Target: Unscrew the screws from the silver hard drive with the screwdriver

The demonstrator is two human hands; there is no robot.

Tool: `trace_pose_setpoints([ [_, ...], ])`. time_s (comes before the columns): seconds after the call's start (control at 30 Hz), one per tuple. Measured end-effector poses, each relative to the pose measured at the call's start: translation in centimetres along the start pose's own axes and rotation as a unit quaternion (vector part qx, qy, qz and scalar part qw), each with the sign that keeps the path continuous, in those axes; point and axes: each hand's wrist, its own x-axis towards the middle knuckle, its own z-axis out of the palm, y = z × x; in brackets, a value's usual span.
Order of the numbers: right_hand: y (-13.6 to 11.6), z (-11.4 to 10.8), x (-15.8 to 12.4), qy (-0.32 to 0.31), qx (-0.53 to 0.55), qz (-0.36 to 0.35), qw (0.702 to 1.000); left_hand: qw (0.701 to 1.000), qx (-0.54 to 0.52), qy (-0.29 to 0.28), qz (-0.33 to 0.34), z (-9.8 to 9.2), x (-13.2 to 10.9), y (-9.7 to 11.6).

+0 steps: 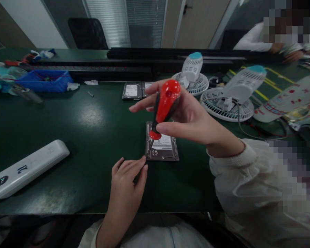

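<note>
My right hand [189, 117] holds a screwdriver [167, 100] with a red and black handle, its thumb against the lower handle and some fingers stretched out. The screwdriver tilts, its thin shaft reaching down to the near left corner of a hard drive [166, 153]. That drive lies flat on the green table, label side up and partly hidden under the right hand. At the same corner, my left hand [129, 177] has its fingers stretched out and its thumb apart, index fingertip beside the shaft's tip. Whether it touches the drive or the shaft I cannot tell.
Further hard drives [132, 91] lie behind the right hand. Two white fans [227, 100] stand face down at the right. A white handheld device [31, 168] lies at the left, a blue bin [46, 81] behind it. Another person's arm [255, 38] rests at the far right.
</note>
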Motion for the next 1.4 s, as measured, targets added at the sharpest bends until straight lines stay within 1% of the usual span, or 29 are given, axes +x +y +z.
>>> trace_pose_setpoints([
  [0.1,-0.17,-0.03,0.0,0.001,0.019,0.009,1.0,1.0,-0.001,0.0,0.0,-0.01,0.07,0.02],
  [0.23,0.06,0.08,0.09,0.013,-0.013,-0.003,1.0,1.0,0.002,-0.002,-0.001,0.02,0.17,-0.01],
  [0.33,0.04,0.16,-0.01,0.002,-0.001,-0.017,1.0,1.0,0.004,-0.006,0.0,0.04,0.17,-0.04],
  [0.43,-0.26,0.15,-0.13,-0.008,0.021,-0.005,1.0,1.0,0.002,-0.003,0.002,0.02,0.15,-0.04],
  [0.5,-0.3,0.14,-0.08,-0.002,0.028,0.004,1.0,1.0,0.0,-0.003,0.001,-0.01,0.14,-0.03],
  [0.57,-0.07,0.16,0.08,0.012,0.023,-0.003,1.0,1.0,-0.002,-0.002,-0.001,-0.05,0.12,-0.01],
  [0.63,0.28,0.16,0.25,0.018,0.022,-0.026,0.999,1.0,-0.003,-0.002,-0.003,-0.07,0.1,0.01],
  [0.73,0.46,0.08,0.28,0.007,0.034,-0.038,0.999,1.0,-0.002,-0.004,-0.005,-0.06,0.08,0.0],
  [0.93,-0.35,-0.23,-0.03,-0.026,0.059,-0.007,0.998,1.0,-0.001,-0.006,-0.004,0.05,0.1,-0.11],
  [1.0,-0.3,-0.19,0.06,-0.019,0.045,-0.007,0.999,1.0,0.001,-0.007,-0.003,0.08,0.1,-0.15],
  [1.1,0.06,-0.05,0.27,0.012,0.009,-0.013,1.0,1.0,0.002,-0.007,-0.002,0.06,0.1,-0.14],
  [1.2,0.16,-0.03,0.34,0.028,0.007,-0.013,0.999,1.0,0.001,-0.011,-0.007,-0.01,0.11,-0.05],
  [1.4,-0.27,-0.43,0.16,-0.01,0.054,0.0,0.998,1.0,0.002,-0.014,-0.014,-0.08,0.1,0.03],
])
